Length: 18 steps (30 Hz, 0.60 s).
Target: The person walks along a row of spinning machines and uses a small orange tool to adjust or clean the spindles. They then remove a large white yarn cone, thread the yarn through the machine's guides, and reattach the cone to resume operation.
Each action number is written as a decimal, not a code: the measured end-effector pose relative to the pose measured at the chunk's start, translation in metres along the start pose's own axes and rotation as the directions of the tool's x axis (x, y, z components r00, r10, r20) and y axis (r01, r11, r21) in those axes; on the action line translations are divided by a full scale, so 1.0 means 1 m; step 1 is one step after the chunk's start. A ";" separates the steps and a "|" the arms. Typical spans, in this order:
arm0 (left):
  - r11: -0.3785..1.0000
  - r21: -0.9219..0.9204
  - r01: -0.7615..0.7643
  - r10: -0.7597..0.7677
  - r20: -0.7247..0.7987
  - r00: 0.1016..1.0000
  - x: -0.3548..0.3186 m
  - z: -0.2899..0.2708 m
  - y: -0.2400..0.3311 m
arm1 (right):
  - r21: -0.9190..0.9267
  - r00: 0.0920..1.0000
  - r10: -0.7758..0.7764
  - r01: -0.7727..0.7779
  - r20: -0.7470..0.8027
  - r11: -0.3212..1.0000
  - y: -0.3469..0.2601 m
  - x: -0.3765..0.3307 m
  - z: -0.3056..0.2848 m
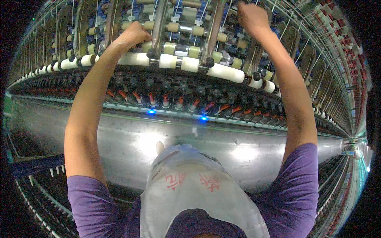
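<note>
Overhead, both arms reach up and forward into a long spinning frame that runs from the far left rim to the far right rim of the view, its straight lines bowed by the lens. Room to move is tight up top: the left hand point(135, 35) sits among upright metal arms and small tan rollers point(173, 27), and the right hand point(251, 16) is pushed in higher, close to the upper edge of the picture, between thin vertical threads and more brackets.

Below the hands the space opens out — a row of white rollers point(225, 73) forms a clear front edge, and under it a dark band of orange-tipped spindles point(165, 99) runs along a rail with two small blue lights point(203, 118). Lower still, a broad shiny metal panel point(131, 139) stands between the person's body and the machine, with bright glare on it.

The left hand is curled, fingers folded down over the roller bank just above a white roller point(135, 59), touching the parts there; what exactly it pinches is hidden by its own knuckles. The right hand is drawn into a loose fist around something thin near a bracket — whether it truly clamps a thread I cannot tell.

A pale apron point(198, 194) with red marks and purple sleeves point(295, 190) fill the lower middle. Rows of further machines curve away along the right rim.
</note>
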<state>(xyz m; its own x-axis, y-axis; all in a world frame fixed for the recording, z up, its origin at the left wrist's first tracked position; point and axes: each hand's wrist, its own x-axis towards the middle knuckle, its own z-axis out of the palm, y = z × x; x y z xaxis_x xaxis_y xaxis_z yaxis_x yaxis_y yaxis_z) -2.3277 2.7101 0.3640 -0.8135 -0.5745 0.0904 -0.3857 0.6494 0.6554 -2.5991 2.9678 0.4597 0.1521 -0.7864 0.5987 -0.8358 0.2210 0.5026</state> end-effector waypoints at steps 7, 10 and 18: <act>0.944 0.329 -0.014 -0.015 0.085 0.996 -0.024 -0.011 0.039 | 0.121 0.731 -0.508 0.514 0.456 0.849 -0.067 -0.065 -0.024; 0.972 0.143 0.188 -0.217 0.223 0.950 -0.043 -0.021 0.052 | -0.279 0.695 -0.248 0.552 0.674 0.786 -0.074 -0.071 -0.008; 0.977 -0.154 -0.145 0.048 -0.508 0.860 -0.154 0.026 -0.012 | 0.056 0.713 -0.536 0.577 0.451 0.815 -0.059 -0.068 -0.013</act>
<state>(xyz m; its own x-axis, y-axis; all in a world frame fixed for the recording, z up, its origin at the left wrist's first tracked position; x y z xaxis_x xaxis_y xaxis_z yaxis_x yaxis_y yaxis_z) -2.2095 2.8038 0.3230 -0.4968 -0.7161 0.4903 -0.1920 0.6416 0.7426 -2.5535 3.0163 0.3977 0.3184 -0.9398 -0.1239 -0.6226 -0.3059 0.7203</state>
